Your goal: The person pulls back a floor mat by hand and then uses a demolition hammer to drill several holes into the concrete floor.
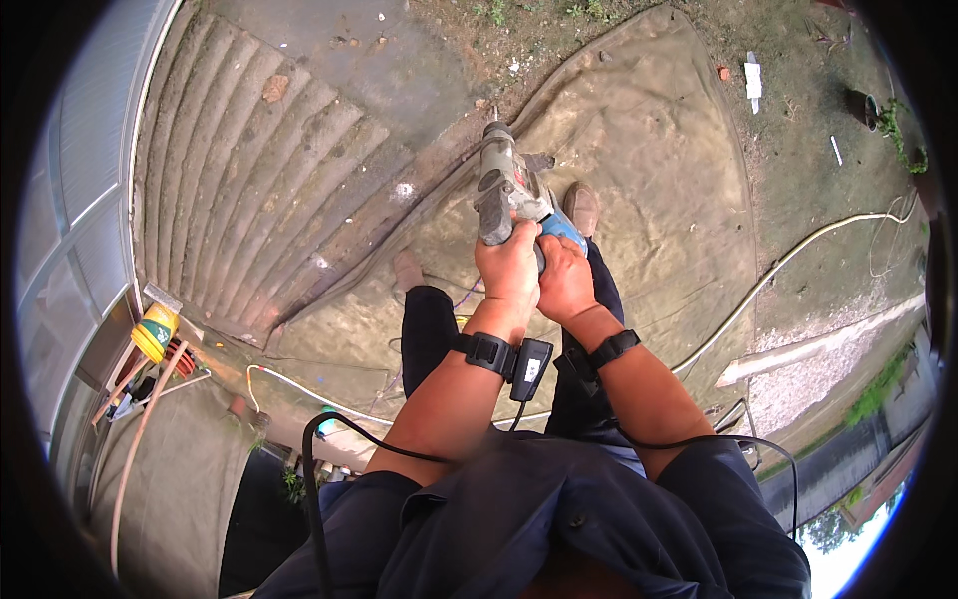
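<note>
A dusty grey and blue hammer drill (507,172) is held out in front of me at the middle of the head view. Its bit (495,114) points away from me, close to the seam between the concrete and a brown tarp. My left hand (507,268) is closed on the drill's rear left side, by the dark grey grip part. Beside it, my right hand (566,275) wraps round the handle end, below the blue housing. The two hands touch or nearly touch. Whether the bit meets the ground cannot be made out.
The brown tarp (659,150) lies under my feet. Ridged concrete steps (249,150) rise at the left. A pale hose (798,250) curves across the right side. At the far left stands a yellow bucket (155,332) near a wooden handle (140,439). A black cable (311,479) loops near my left arm.
</note>
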{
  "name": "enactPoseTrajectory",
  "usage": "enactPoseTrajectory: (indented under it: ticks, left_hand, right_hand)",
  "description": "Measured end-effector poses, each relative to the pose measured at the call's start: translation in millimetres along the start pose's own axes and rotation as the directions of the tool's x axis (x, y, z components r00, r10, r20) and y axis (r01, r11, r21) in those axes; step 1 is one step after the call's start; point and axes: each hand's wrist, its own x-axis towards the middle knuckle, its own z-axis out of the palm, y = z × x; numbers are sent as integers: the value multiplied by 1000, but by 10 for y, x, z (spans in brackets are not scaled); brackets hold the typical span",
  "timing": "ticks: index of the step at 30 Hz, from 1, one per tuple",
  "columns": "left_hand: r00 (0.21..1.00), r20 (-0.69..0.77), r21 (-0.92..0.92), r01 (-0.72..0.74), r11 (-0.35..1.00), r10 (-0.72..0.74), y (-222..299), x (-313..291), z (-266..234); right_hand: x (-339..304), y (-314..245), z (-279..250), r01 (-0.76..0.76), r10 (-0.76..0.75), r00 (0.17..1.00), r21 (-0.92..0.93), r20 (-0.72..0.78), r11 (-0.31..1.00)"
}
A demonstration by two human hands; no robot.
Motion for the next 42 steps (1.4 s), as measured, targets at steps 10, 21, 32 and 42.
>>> enactPoseTrajectory:
  ticks: [10,21,32,42]
  left_hand:
    - [999,-19,8,-32,999,32,-201,50,133]
    - [999,29,-26,24,999,-23,46,-200,10]
    - [997,79,-98,28,995,-20,212,-592,-283]
    - [997,71,-105,18,994,-11,195,-468,-326]
  right_hand:
    - [66,215,-97,-6,5,999,21,39,1000]
    - [-95,-59,-195,8,-8,999,19,32,1000]
    - [-502,-292,-61,116,-113,992,46,-62,992]
    - [-421,-265,13,128,-128,991,8,-25,992]
